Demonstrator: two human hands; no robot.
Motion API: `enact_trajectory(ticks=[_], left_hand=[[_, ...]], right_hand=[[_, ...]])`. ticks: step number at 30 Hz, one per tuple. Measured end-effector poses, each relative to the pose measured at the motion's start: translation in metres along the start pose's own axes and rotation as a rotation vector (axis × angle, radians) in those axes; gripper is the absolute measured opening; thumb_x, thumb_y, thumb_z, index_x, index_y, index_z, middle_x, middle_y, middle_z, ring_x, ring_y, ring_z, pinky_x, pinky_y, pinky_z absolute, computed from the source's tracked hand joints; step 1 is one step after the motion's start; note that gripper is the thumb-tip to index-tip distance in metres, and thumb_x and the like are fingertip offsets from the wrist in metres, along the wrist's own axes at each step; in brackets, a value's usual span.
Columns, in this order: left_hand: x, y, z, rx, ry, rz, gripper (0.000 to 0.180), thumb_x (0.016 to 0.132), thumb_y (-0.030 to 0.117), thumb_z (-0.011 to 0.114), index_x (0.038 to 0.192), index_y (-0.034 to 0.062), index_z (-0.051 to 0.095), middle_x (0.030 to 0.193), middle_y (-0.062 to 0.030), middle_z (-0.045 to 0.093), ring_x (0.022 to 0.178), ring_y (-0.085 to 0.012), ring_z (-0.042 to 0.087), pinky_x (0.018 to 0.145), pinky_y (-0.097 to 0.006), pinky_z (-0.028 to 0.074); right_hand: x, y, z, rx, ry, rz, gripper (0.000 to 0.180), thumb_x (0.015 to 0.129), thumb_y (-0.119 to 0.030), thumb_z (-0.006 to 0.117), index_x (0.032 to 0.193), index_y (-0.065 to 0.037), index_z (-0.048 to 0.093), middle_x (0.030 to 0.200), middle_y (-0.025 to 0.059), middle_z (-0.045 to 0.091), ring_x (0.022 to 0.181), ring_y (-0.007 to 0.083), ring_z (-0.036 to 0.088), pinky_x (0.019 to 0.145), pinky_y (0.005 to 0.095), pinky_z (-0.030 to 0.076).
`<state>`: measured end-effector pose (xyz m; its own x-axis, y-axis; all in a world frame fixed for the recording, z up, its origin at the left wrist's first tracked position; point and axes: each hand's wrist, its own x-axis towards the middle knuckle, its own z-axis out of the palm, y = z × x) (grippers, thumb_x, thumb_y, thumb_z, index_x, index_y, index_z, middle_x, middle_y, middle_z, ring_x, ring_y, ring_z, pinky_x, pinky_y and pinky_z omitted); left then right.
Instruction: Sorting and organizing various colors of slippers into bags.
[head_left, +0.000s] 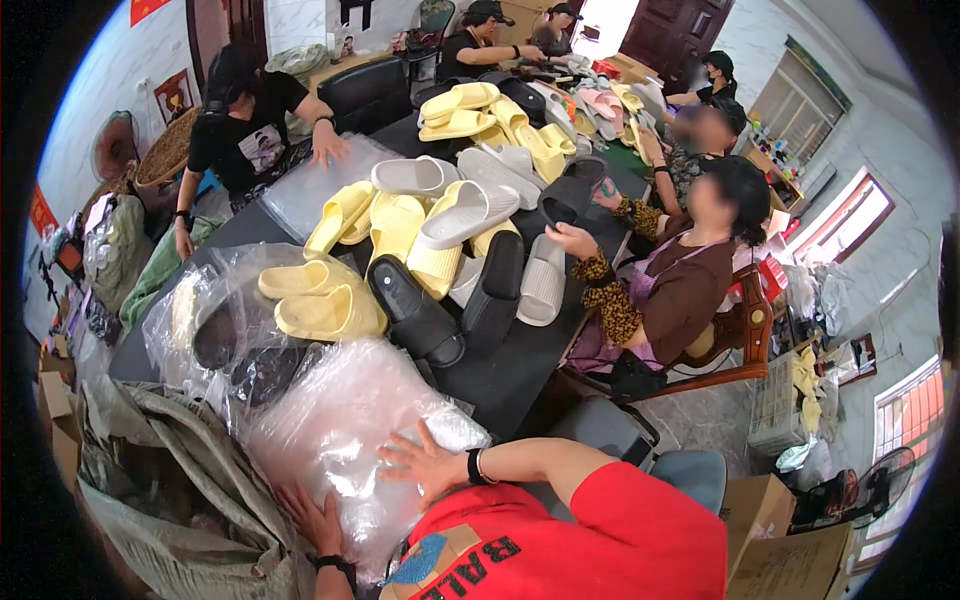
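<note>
One long, matte black table (505, 388) runs away from where I'm standing, its top heaped with footwear. At its near-left corner slumps a bulky grey-green woven sack (235, 510), mouth gaping, sides deeply creased. Just beside the sack, at the table's near end, lies a broad stack of clear, glossy plastic sheets or bags (345, 415), crinkled and catching the light. Beyond the stack sit smooth, round-edged pale yellow slippers (335, 312), a black open-toed slide (415, 315) and a light grey slide (543, 285). The right hand (423, 465) presses flat on the plastic, fingers fanned, grasping nothing. The left hand (317, 522) rests on the stack's sack-side edge, fingers outstretched and unclenched.
</note>
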<state>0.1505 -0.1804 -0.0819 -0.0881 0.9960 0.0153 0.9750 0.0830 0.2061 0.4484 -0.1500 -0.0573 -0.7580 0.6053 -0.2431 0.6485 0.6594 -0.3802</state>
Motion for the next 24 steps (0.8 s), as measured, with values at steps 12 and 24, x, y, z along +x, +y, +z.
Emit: enact_trajectory(ticks=[12, 24], left_hand=[[-0.002, -0.003, 0.004, -0.076, 0.032, 0.007, 0.070, 0.081, 0.039, 0.057, 0.137, 0.0084, 0.028, 0.145, -0.0196, 0.014, 0.134, -0.0376, 0.011, 0.106, -0.050, 0.014], [-0.005, -0.003, 0.001, -0.120, 0.043, 0.005, 0.071, 0.080, 0.037, 0.059, 0.137, 0.0091, 0.027, 0.145, -0.0197, 0.013, 0.134, -0.0369, 0.010, 0.107, -0.048, 0.013]], right_hand=[[0.000, 0.001, 0.004, -0.008, 0.055, -0.005, 0.105, 0.056, -0.066, 0.065, 0.141, -0.025, 0.020, 0.148, 0.0130, 0.006, 0.134, 0.0411, -0.006, 0.088, 0.0761, -0.005], [-0.001, -0.002, 0.003, -0.047, 0.066, -0.013, 0.103, 0.058, -0.067, 0.061, 0.142, -0.024, 0.019, 0.149, 0.0136, 0.001, 0.134, 0.0423, -0.008, 0.087, 0.0763, -0.006]])
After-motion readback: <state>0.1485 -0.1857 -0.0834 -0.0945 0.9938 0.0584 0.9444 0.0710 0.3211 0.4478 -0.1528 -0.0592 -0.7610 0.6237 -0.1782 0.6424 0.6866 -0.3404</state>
